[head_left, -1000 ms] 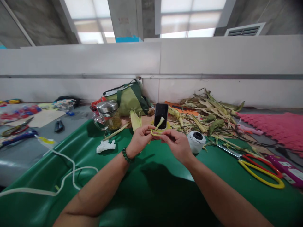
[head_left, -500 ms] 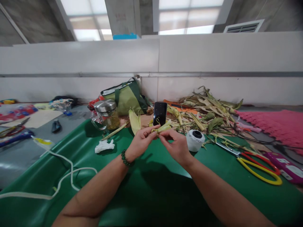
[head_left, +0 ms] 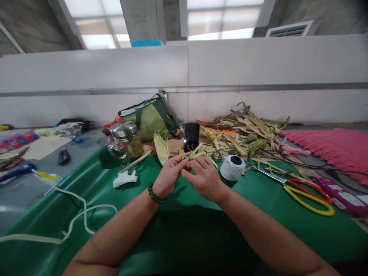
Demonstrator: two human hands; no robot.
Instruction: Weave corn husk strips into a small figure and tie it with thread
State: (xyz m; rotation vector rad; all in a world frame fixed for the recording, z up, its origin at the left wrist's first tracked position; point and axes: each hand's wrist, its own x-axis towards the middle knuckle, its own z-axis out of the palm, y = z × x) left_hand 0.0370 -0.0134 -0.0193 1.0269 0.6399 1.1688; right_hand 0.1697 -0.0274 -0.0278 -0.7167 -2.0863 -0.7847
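Note:
Strips of pale green corn husk (head_left: 197, 154) are pinched between my two hands, above the green sheet. My left hand (head_left: 170, 173), with a dark beaded bracelet at the wrist, grips the husk's left end between thumb and fingers. Touching it from the right, my right hand (head_left: 203, 177) has its fingers curled on the husk, and they hide part of it. A dark phone (head_left: 191, 136) stands upright just behind the hands. To its left lies a broader husk leaf (head_left: 161, 148). A white spool of thread (head_left: 232, 168) stands right of my right hand.
Scissors (head_left: 309, 195) with red and yellow handles lie at right, near a purple box (head_left: 342, 195). Dried husks (head_left: 253, 126) are heaped behind. At left are a lidded glass jar (head_left: 126, 140), a green bag (head_left: 152, 119), crumpled white tissue (head_left: 125, 179) and a white cord (head_left: 84, 209).
My right hand has moved slightly left and closed in against my left hand, its fingers curling more over the husk. The view has shifted a little, so the scene sits further left.

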